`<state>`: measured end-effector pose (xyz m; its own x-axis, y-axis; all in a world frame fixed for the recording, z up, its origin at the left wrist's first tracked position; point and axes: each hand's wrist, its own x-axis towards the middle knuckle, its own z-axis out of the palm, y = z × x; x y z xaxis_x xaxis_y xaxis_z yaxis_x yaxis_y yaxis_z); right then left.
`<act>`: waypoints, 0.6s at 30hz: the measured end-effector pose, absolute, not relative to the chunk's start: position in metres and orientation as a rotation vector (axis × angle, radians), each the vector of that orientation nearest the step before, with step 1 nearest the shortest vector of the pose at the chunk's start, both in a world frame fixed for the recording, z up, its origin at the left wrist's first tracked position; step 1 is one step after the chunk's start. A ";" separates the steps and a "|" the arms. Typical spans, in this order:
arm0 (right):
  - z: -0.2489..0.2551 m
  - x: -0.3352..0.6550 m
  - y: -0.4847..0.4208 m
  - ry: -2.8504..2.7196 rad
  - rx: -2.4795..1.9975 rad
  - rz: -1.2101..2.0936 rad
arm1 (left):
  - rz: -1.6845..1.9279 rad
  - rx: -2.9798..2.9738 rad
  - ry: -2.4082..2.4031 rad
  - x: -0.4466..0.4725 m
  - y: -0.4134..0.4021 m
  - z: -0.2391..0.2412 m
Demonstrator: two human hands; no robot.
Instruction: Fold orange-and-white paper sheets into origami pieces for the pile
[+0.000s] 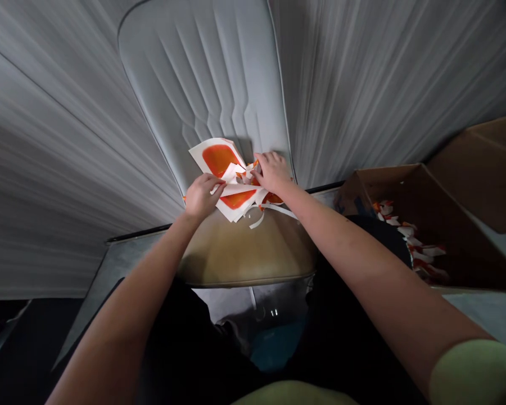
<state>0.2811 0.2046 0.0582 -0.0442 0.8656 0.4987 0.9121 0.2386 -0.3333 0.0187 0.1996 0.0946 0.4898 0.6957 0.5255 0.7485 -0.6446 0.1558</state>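
Observation:
Flat white sheets with orange printed patches (219,159) lie on the seat of a grey padded chair (211,73). My left hand (203,195) pinches the left end of a white paper strip (238,190) that stretches across the sheets. My right hand (273,170) is closed at the other side, with its fingertips on a crumpled orange-and-white paper piece (245,177). How much of that piece is under the fingers is hidden. Thin curled white offcuts (257,221) rest on the seat just in front of the sheets.
To the right stands an open cardboard box (388,177) with several orange-and-white crumpled pieces (424,250) inside. Grey pleated curtain (362,73) hangs behind the chair on both sides. My dark-clothed legs straddle the front of the seat.

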 end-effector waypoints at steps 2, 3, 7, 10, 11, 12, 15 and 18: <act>0.054 0.280 0.204 -1.915 -1.612 -0.106 | -0.874 -2.619 -1.272 0.021 0.202 0.105; 0.052 0.279 0.203 -1.912 -1.608 -0.112 | -0.881 -2.608 -1.271 0.023 0.204 0.109; 0.050 0.277 0.200 -1.882 -1.605 -0.129 | -0.939 -2.547 -1.261 0.027 0.208 0.123; 0.051 0.277 0.196 -1.882 -1.596 -0.121 | -0.955 -2.544 -1.241 0.030 0.210 0.131; 0.052 0.277 0.195 -1.882 -1.592 -0.118 | -0.951 -2.544 -1.241 0.031 0.210 0.134; 0.052 0.277 0.194 -1.882 -1.590 -0.118 | -0.946 -2.543 -1.245 0.032 0.210 0.137; 0.056 0.280 0.192 -1.843 -1.575 -0.120 | -0.946 -2.544 -1.266 0.036 0.210 0.148; 0.060 0.283 0.192 -1.746 -1.550 -0.121 | -0.946 -2.552 -1.252 0.041 0.209 0.159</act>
